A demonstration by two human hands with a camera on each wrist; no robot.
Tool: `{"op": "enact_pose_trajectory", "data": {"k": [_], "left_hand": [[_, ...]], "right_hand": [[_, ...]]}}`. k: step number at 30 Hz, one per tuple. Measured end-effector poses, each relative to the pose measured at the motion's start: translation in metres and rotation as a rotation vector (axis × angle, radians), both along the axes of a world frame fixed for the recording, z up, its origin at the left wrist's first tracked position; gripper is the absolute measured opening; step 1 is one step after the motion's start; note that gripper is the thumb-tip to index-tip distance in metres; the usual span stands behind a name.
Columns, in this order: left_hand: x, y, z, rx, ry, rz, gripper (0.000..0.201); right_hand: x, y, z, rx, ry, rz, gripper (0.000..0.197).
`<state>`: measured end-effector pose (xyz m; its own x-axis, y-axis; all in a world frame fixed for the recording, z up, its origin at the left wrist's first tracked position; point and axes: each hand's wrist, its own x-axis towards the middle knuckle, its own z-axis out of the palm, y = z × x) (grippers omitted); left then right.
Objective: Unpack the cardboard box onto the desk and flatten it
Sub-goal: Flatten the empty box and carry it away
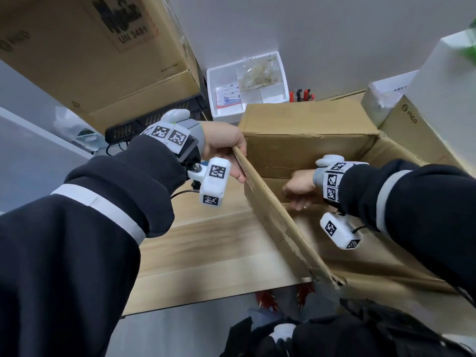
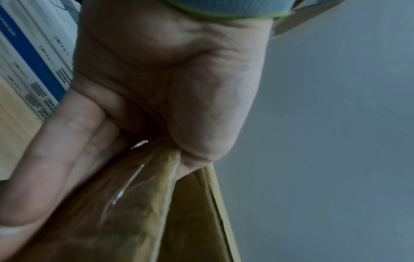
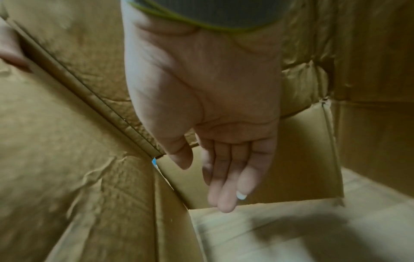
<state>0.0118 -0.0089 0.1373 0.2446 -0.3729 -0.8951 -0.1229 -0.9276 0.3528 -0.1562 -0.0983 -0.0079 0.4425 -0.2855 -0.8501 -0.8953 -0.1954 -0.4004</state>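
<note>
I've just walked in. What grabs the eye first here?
The big open cardboard box on the wooden desk. The left hand grips its near-left wall by the top edge, while the right hand reaches inside, fingers straight. Behind stand a larger printed carton and a white foam tray.

Plain grey wall (image 1: pixel 334 34), light wood desk (image 1: pixel 206 253) (grain visible), grey floor (image 1: pixel 180 336)

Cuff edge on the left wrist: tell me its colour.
Grey cuff with a yellow-green trimmed edge, clearest in the left wrist view, just above the left hand.
</note>
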Motion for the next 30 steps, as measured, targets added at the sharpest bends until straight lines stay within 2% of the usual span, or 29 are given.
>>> {"op": "enact_pose_trajectory", "data": {"k": [7, 13, 16, 20, 24, 26, 28, 30], "left_hand": [[0.016, 0.012, -0.002, 0.027, 0.022, 0.024, 0.044], [0.038, 0.04, -0.003, 0.066, 0.024, 0.082, 0.043], [0.055, 0.054, -0.001, 0.066, -0.041, 0.135, 0.04], [0.076, 0.063, 0.004, 0.024, -0.178, 0.145, 0.056], [0.084, 0.073, 0.016, 0.06, -0.098, 0.141, 0.034], [0.09, 0.075, 0.015, 0.066, -0.115, 0.177, 0.032], [0.096, 0.077, 0.013, 0.079, -0.142, 0.24, 0.041], [0.098, 0.08, 0.009, 0.106, -0.139, 0.297, 0.048]], "right_hand": [[-0.003, 0.0, 0.024, -0.024, 0.048, 0.183, 0.026], [-0.001, -0.026, 0.055, -0.077, 0.054, 0.274, 0.018], [0.008, -0.035, 0.082, -0.089, -0.013, 0.263, 0.016], [0.022, -0.048, 0.12, -0.192, -0.201, 0.204, 0.017], [0.036, -0.061, 0.143, -0.28, -0.395, 0.098, 0.01], [0.039, -0.068, 0.148, -0.43, -0.428, 0.141, 0.018], [0.043, -0.074, 0.151, -0.59, -0.383, 0.24, 0.045], [0.044, -0.078, 0.149, -0.609, -0.298, 0.331, 0.069]]}}
